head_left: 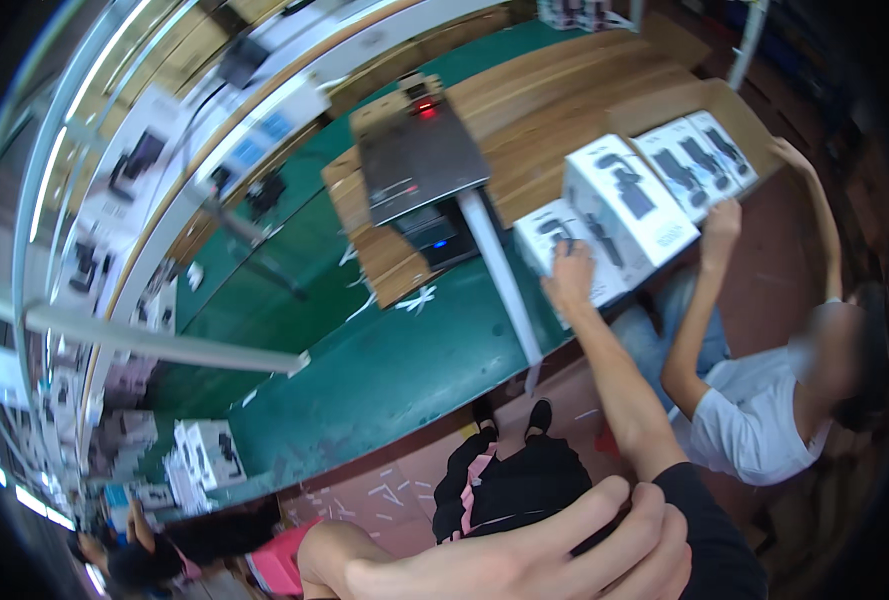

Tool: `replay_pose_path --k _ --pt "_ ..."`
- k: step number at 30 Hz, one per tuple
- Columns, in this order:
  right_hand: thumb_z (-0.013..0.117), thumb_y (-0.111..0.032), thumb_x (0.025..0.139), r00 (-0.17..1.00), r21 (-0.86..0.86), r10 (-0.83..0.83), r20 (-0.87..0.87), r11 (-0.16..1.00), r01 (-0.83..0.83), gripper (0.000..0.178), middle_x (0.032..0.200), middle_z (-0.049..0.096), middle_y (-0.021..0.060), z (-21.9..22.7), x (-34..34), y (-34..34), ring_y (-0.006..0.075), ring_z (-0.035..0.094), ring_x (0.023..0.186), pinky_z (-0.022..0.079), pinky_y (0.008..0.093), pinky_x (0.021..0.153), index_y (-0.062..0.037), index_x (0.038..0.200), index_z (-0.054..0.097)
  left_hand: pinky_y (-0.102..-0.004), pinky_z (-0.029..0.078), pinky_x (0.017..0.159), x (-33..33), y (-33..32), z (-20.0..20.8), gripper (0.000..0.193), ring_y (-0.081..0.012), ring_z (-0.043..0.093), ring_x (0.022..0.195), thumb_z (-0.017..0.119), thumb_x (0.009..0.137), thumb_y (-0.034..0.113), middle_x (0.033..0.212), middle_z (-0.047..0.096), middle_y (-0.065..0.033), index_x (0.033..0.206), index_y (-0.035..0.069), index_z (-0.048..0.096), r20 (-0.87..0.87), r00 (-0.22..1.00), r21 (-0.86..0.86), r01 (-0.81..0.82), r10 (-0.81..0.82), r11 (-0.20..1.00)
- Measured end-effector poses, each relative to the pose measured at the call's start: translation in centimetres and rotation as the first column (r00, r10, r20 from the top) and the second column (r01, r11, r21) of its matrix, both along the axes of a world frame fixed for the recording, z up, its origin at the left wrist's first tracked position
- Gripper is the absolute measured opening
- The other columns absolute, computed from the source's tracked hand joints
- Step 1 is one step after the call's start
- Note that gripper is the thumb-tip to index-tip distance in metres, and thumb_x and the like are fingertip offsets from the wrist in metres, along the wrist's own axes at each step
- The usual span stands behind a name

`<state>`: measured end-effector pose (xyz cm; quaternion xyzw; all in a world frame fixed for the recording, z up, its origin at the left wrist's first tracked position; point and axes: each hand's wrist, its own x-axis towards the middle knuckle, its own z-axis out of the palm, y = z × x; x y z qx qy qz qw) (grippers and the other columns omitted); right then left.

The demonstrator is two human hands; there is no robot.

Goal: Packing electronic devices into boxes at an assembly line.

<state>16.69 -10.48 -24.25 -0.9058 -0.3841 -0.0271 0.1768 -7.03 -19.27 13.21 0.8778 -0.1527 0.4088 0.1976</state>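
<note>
Surface: green (pixel 434 360), with wooden boards (pixel 524 95) and a dark flat-topped device (pixel 419 150)
White box (pixel 538 228): toward the surface's right end, beside a taller box (pixel 636 195)
Right hand (pixel 571 276): laid on the white box; cannot tell if pinching
Left hand (pixel 549 555): fingers loosely bent, grip unclear
Room: reddish floor (pixel 379 500), paper strips

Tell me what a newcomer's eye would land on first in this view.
Probably the left hand, large and close at the bottom edge. Next come the white boxes right of centre, with the right hand on one and a co-worker at far right. The red light beyond the dark flat plate, top centre, also stands out.
</note>
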Motion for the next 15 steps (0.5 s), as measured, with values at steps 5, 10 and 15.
replay_pose_path --k 5,10,15 --pt "0.085 -0.019 0.065 0.998 0.138 0.063 -0.006 0.988 -0.061 0.066 0.127 0.054 0.0278 -2.4 1.0 -2.2 0.0435 0.048 0.122 0.039 0.0516 0.103 0.0011 0.121 0.057 -0.0406 0.056 0.078 -6.4 2.1 -0.2 0.025 -0.0305 0.065 0.084 0.060 0.082 0.025 0.090 0.065 -0.0164 0.090 0.003 0.067 0.171 0.897 0.046 -0.420 0.407 0.906" --pt "0.074 -0.007 0.079 0.988 0.078 0.107 0.111 0.990 -0.116 0.058 0.131 0.053 0.0275 -3.1 -1.2 -7.5 0.0430 0.048 0.126 0.039 0.0491 0.106 0.0025 0.131 0.051 -0.0393 0.054 0.077 -16.6 6.8 -2.9 0.030 -0.0289 0.065 0.093 0.065 0.077 0.007 0.099 0.065 -0.0122 0.107 0.002 0.067 -0.460 0.811 -0.065 -0.436 0.361 0.898" --pt "0.068 -0.002 0.080 0.992 0.094 0.040 0.117 0.994 -0.051 0.054 0.130 0.052 0.0279 -3.0 -5.1 -10.9 0.0450 0.051 0.120 0.041 0.0490 0.102 0.0044 0.130 0.050 -0.0386 0.054 0.083 -30.3 13.4 -21.5 0.019 -0.0330 0.069 0.093 0.068 0.088 0.010 0.101 0.072 -0.0157 0.103 0.000 0.072 -0.808 0.390 -0.254 -0.907 0.441 0.335"
